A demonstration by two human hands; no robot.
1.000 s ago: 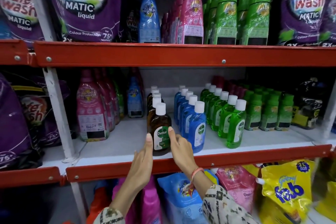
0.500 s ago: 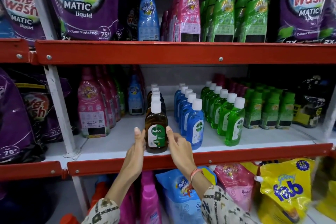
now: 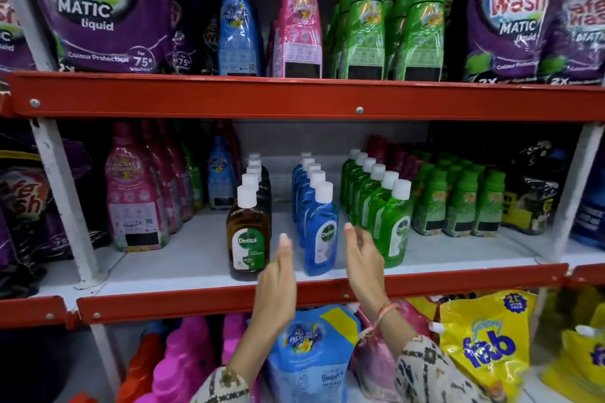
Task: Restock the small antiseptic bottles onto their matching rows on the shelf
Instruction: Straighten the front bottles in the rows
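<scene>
Both hands are raised flat and spread in front of the middle shelf, holding nothing. The left hand (image 3: 278,275) stands edge-on between the brown bottle (image 3: 248,235) and the blue bottle (image 3: 320,232), fingertips up, just beside the brown one; whether it touches is unclear. The right hand (image 3: 363,258) stands on the other side of the blue bottle, between it and the green bottle (image 3: 391,226), fingers loosely parted. A thread band circles the right wrist, and both sleeves carry a dark print on pale cloth.

The 3 front bottles are small, clear plastic, flat-shouldered, with white round caps and white-and-green labels. Each heads its own row running back: brown, blue, green. All stand upright near the front edge.

The shelf (image 3: 183,258) is a pale, matte board with a glossy red metal lip fixed by screws, carried on white painted uprights. Left of the rows stand pink softener bottles (image 3: 137,196) in shiny shrink film; right of them, small green softener bottles (image 3: 458,203). The shelf above holds taller blue, pink and green bottles flanked by glossy purple pouches (image 3: 95,3). Below sit a blue pouch (image 3: 311,353), a yellow pouch (image 3: 484,340) and magenta bottles.
</scene>
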